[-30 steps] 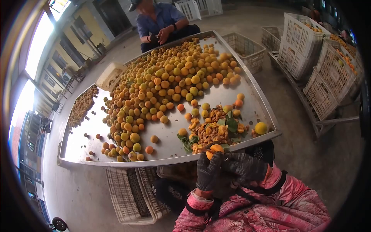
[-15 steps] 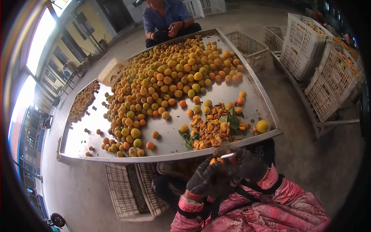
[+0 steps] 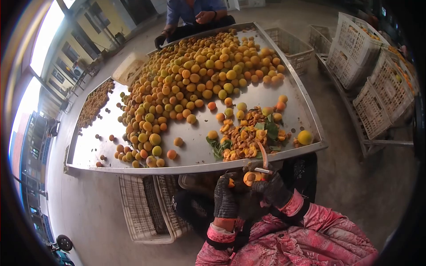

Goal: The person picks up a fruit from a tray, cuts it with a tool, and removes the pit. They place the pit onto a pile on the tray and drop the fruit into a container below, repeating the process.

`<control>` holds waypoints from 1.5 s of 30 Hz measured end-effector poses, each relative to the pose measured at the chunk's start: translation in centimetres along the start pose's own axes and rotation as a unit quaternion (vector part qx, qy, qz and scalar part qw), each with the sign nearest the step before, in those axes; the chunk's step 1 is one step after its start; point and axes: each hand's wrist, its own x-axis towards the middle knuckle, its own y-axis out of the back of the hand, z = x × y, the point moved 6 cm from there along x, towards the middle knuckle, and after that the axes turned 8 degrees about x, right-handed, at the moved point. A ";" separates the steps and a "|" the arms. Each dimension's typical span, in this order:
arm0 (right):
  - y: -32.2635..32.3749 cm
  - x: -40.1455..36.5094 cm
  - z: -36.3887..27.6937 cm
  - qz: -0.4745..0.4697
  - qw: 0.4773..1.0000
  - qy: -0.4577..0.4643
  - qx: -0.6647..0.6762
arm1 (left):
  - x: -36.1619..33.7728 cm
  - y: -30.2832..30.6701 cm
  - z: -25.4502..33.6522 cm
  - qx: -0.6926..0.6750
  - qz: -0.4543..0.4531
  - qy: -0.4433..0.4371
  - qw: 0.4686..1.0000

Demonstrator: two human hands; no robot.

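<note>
My left hand [image 3: 225,195], in a dark glove, is closed on an apricot piece [image 3: 231,182] at its fingertips. To its right my gloved right hand [image 3: 271,188] grips a small knife [image 3: 263,170]; its silver part shows, with a curved brownish strip rising from it. The same hand holds an apricot half [image 3: 251,178] with a brown pit in its middle. Both hands are just off the near edge of the metal table [image 3: 195,169]. Beyond them on the table lies a heap of cut apricots and pits [image 3: 248,139], with green leaves [image 3: 271,129] on it.
Whole apricots [image 3: 191,75] cover much of the table, and a pile of pits [image 3: 95,104] lies at its left. A pale tub [image 3: 126,70] sits on the left edge. Crates [image 3: 148,213] stand below; stacked crates [image 3: 355,53] are at right. A co-worker [image 3: 195,15] sits opposite.
My hands have moved apart, and the apricot is now in two parts, one in each hand. The co-worker's gloved hand has moved to the table's far left edge.
</note>
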 end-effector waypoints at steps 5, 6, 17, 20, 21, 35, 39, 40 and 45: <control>0.0 0.1 1.2 -0.030 0.990 -0.086 0.107 | 0.4 4.5 -1.2 0.062 0.178 0.098 0.977; 0.1 0.3 1.5 -0.031 0.990 -0.086 0.108 | 0.3 4.8 -1.2 0.062 0.179 0.097 0.977; -0.8 1.1 0.9 0.020 1.000 0.004 0.022 | -2.4 -3.9 0.4 0.124 -0.036 -0.096 0.987; -0.6 0.2 0.5 0.043 0.998 -0.012 -0.047 | -1.1 -3.8 1.1 0.143 0.033 -0.145 0.978; -0.1 0.0 0.6 0.045 0.998 -0.011 -0.047 | -0.6 -3.4 0.9 0.144 0.032 -0.145 0.978; 1.0 0.6 -7.8 0.041 0.975 0.141 0.166 | 0.1 -5.3 -1.5 0.046 -0.005 -0.113 0.993; 0.6 0.2 -9.7 0.116 0.951 0.220 0.183 | -0.5 -6.3 -2.2 -0.009 0.013 -0.043 0.999; 0.5 0.1 -9.8 0.120 0.951 0.221 0.182 | -0.9 -6.7 -1.8 0.057 0.000 -0.086 0.995; 0.1 0.4 -9.8 0.117 0.933 0.183 0.285 | -2.8 -8.7 0.0 0.356 -0.036 -0.232 0.904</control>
